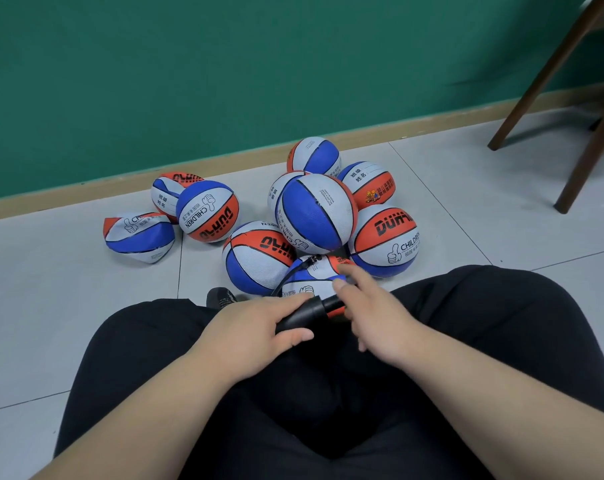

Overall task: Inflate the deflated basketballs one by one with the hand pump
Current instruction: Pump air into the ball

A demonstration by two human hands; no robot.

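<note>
A black hand pump (305,315) with an orange-red end lies across my lap. My left hand (259,330) grips its black barrel. My right hand (373,313) sits at the pump's orange end with fingers loosely spread; its grip is hidden. A thin black hose runs from the pump to the valve of a flattened blue, white and orange basketball (314,275) between my knees. Behind it lie several round basketballs, the nearest a blue and white one (316,213). Another flat ball (138,242) lies at the left.
I sit on a grey tiled floor (68,289) facing a green wall with a tan skirting board (120,181). Dark wooden chair legs (543,84) stand at the right. A black shoe (219,297) shows by my left knee.
</note>
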